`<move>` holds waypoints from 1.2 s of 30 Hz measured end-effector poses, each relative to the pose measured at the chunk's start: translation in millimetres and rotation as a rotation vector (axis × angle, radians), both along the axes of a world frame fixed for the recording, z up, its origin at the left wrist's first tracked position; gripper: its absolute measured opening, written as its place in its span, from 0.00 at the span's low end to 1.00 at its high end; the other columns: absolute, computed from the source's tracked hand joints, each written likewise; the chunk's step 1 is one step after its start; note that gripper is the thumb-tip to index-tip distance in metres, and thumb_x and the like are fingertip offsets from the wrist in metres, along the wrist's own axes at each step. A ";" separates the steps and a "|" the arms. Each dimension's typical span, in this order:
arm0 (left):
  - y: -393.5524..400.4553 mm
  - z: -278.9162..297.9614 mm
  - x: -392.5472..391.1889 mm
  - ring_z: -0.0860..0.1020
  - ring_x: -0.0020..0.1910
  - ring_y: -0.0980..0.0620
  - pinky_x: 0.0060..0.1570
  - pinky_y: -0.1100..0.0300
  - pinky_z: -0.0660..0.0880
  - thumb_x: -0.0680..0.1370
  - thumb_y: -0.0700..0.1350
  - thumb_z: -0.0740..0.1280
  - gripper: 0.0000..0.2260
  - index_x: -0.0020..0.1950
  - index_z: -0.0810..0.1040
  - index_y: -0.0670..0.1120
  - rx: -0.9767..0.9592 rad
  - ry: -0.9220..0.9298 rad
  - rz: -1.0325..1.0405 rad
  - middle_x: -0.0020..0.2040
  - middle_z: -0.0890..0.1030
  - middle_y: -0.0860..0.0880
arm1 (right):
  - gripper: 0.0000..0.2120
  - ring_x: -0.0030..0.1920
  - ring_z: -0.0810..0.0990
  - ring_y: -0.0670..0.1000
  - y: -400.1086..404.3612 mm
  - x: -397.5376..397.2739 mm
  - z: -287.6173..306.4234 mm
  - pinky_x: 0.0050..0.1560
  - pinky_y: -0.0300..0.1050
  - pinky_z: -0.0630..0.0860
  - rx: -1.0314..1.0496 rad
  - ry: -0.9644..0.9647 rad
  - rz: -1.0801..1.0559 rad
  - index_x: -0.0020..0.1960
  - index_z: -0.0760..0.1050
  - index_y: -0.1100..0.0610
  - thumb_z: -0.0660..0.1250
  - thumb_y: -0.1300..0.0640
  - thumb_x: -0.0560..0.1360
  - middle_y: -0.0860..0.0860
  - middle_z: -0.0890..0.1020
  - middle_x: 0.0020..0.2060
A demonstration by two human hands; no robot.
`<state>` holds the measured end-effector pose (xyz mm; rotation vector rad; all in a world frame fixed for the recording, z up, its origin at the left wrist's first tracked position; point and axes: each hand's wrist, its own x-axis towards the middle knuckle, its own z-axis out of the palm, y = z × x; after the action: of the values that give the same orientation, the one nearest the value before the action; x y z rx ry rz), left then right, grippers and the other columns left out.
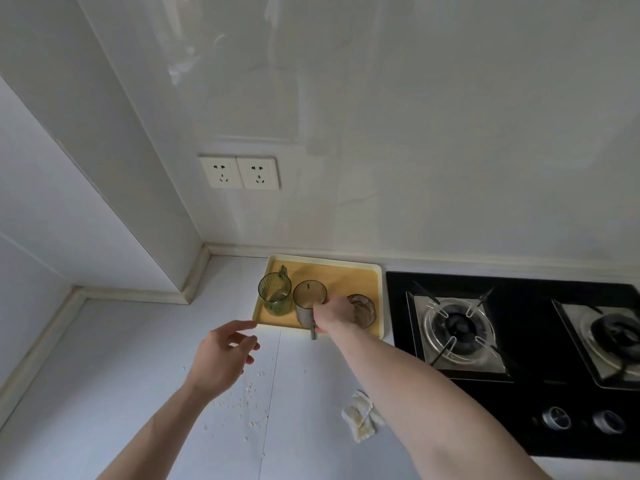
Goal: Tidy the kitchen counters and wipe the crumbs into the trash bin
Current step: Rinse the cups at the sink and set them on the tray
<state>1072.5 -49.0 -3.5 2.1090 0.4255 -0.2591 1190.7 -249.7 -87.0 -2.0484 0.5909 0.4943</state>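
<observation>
Tray (379,306): yellow, pale rim, on the tabletop (138,358) against the back wall, just left of the hob (519,375); it carries three cups.
Green cup (274,295): upright at the tray's left end, handle turned toward the wall.
Grey cup (308,303): upright at the tray's front middle, just beside the green cup; its handle points off the tray's front edge.
Brown cup (363,310): upright on the tray's right part, partly hidden by the right hand.
Right hand (332,315): over the tray's front edge — fingers curled round the grey cup's handle.
Left hand (221,358): hovers in front of the tray's left corner, fingers loosely spread, holding nothing.
Crumbs (242,400): pale bits scattered on the tabletop in front of the tray, under the left hand.
Cloth (360,415): crumpled, stained — on the tabletop well in front of the tray, near the hob's left edge.
Sockets (239,172): two, on the wall above the tray's left.
</observation>
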 end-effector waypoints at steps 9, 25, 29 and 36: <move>-4.5 16.5 -25.5 0.84 0.38 0.52 0.34 0.56 0.81 0.80 0.41 0.66 0.09 0.55 0.83 0.53 -0.042 -0.019 -0.023 0.43 0.86 0.51 | 0.12 0.47 0.76 0.53 -1.8 -25.5 2.0 0.44 0.42 0.74 -0.010 -0.169 0.031 0.63 0.74 0.56 0.61 0.56 0.81 0.52 0.81 0.52; -41.1 -2.3 -14.0 0.85 0.39 0.52 0.36 0.59 0.80 0.80 0.44 0.66 0.08 0.57 0.81 0.52 -0.059 0.101 -0.107 0.45 0.86 0.51 | 0.20 0.62 0.80 0.51 -56.7 -44.2 -19.5 0.59 0.45 0.77 -0.245 -0.238 0.259 0.71 0.74 0.51 0.64 0.57 0.80 0.46 0.83 0.61; -48.8 -5.1 -13.4 0.85 0.39 0.52 0.37 0.58 0.81 0.80 0.44 0.66 0.08 0.57 0.81 0.52 -0.052 0.128 -0.117 0.45 0.86 0.52 | 0.22 0.60 0.81 0.52 -53.6 -39.8 -16.0 0.56 0.45 0.76 -0.239 -0.229 0.214 0.73 0.70 0.53 0.66 0.59 0.79 0.47 0.84 0.59; -44.0 -0.6 -41.7 0.85 0.40 0.53 0.37 0.59 0.80 0.80 0.44 0.66 0.08 0.57 0.81 0.53 -0.069 0.122 -0.083 0.45 0.86 0.51 | 0.10 0.44 0.82 0.51 -19.1 -67.2 -30.5 0.45 0.49 0.81 -0.178 -0.252 0.346 0.58 0.67 0.51 0.64 0.52 0.80 0.49 0.82 0.48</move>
<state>1030.8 -93.0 -4.1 2.0521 0.3953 -0.4468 1123.5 -268.8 -117.5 -2.3518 0.1318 0.3826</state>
